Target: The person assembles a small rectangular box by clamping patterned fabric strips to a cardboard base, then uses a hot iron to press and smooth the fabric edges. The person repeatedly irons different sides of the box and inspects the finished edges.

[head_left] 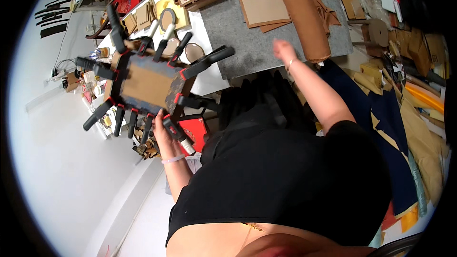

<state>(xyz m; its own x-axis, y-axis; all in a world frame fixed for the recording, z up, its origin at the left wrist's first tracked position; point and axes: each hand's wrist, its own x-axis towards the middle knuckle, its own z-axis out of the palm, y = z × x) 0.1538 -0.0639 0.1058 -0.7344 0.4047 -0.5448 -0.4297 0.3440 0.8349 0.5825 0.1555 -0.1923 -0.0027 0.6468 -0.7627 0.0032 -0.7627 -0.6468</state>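
Head view: bare room is seen along the grey desk's [223, 28] front edge, between the clamp-ringed box [145, 85] and the brown roll [304, 19]. The box is held by its near side in the left grip [163, 134]; whether the right grip [284, 51], near the roll, is closed cannot be told.

From my remote station I note: black short-sleeved top [285, 176], plain, wide neckline [209, 222]. Fine gold-coloured chain [253, 227] at the throat. Pale, smooth bangle [173, 160] worn left; thin bracelet [291, 65] worn right, its details too small to read.
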